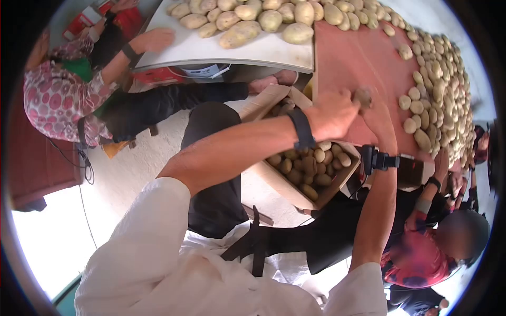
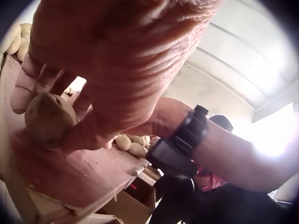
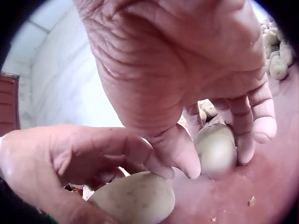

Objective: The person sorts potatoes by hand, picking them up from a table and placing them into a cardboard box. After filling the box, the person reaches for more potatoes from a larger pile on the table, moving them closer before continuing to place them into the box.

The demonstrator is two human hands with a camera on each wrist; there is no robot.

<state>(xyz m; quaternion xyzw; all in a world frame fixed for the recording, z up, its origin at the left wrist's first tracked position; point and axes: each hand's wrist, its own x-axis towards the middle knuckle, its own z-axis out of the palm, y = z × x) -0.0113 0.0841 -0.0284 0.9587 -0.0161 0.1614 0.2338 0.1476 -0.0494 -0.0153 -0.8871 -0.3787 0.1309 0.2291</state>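
In the left wrist view my left hand (image 2: 117, 60) holds a potato (image 2: 49, 121) between its thumb and fingers, over the red board (image 2: 70, 182). My right hand (image 3: 187, 60) grips another potato (image 3: 216, 151) by its sides, close over the same red surface. Seen from the right wrist, the left hand (image 3: 70, 158) and its potato (image 3: 135, 198) are right beside the right thumb. In the head view, left hand (image 1: 332, 116) and right hand (image 1: 380, 118) come together at the board's near part, with a blurred potato (image 1: 362, 98) between them.
A cardboard box (image 1: 287, 192) of potatoes stands below the board's near edge. Potatoes heap along the board's right side (image 1: 443, 89) and on a white table (image 1: 253, 55). One person (image 1: 68, 100) sits at left, another (image 1: 427, 253) at right.
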